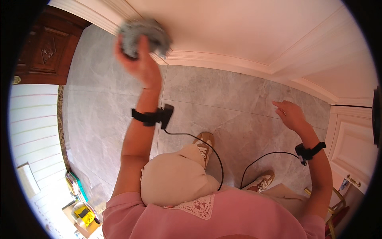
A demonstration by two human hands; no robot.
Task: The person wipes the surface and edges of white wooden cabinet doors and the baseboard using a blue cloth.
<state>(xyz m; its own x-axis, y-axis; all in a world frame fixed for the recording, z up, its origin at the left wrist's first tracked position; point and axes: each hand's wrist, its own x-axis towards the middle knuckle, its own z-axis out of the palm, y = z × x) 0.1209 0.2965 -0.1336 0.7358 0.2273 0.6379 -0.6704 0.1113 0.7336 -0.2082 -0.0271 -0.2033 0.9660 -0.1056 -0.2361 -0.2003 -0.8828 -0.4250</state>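
Observation:
My left hand [140, 59] is raised at the upper left, its fingers closed around a bunched grey cloth [144, 37], which looks blurred. The cloth lies against or very near the moulding of a pale panelled wall [220, 33]; whether it touches cannot be told. On the right, my right hand [291, 115] hangs in the air above the grey tiled floor [209, 86], fingers partly bent, holding nothing. Each forearm wears a black strap with a small device and a cable.
A dark carved wooden door [47, 50] stands at the upper left. Books [77, 186] and an open cardboard box [89, 228] sit at the lower left. A white cabinet door [353, 143] and a gold metal frame [338, 198] are at the right.

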